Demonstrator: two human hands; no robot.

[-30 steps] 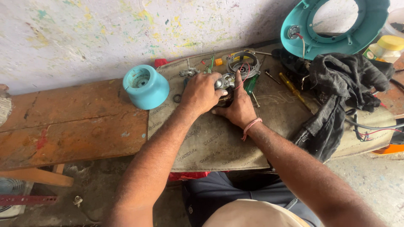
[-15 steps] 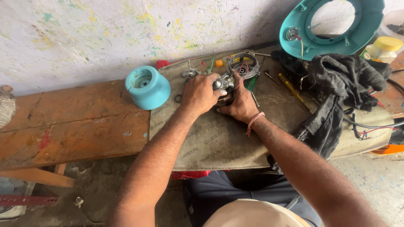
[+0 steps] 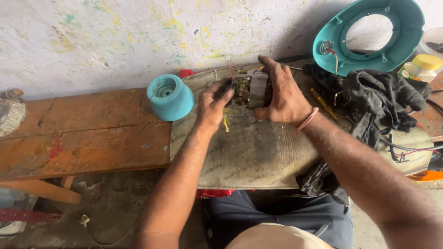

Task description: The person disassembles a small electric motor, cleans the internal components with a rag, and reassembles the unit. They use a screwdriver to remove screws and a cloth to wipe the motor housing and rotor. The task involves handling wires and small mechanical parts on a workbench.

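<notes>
Your right hand (image 3: pixel 284 94) is wrapped over the top and far side of a small grey metal electric motor with copper windings and red wires (image 3: pixel 251 88), fingers curled down around its body, so that hand is closed on the motor. Your left hand (image 3: pixel 213 105) comes in from the near-left side, its fingertips (image 3: pixel 227 94) pinching the motor's left end, narrow and gripping the same piece. The motor sits raised just above the worn grey sheet laid over the bench (image 3: pixel 258 152), near that sheet's far edge and close to the paint-flecked wall (image 3: pixel 115 41). Its long axis runs roughly left to right across your view, one end pointing toward your left fingers and the other buried in your right palm; the banded grey core faces you. Thin red wires rise from its top.

Just left of your left hand a teal plastic cap-shaped housing (image 3: pixel 170 97) rests at the join between the sheet and the bare wooden bench top (image 3: pixel 87 138), open end tilted up. A small yellow piece (image 3: pixel 226 122) lies on the sheet below the motor. To your right a yellow-handled screwdriver (image 3: pixel 323 103) lies beside a heap of black cloth (image 3: pixel 376 99), and a large teal plastic ring-shaped cover (image 3: pixel 369 34) leans against the wall behind it
</notes>
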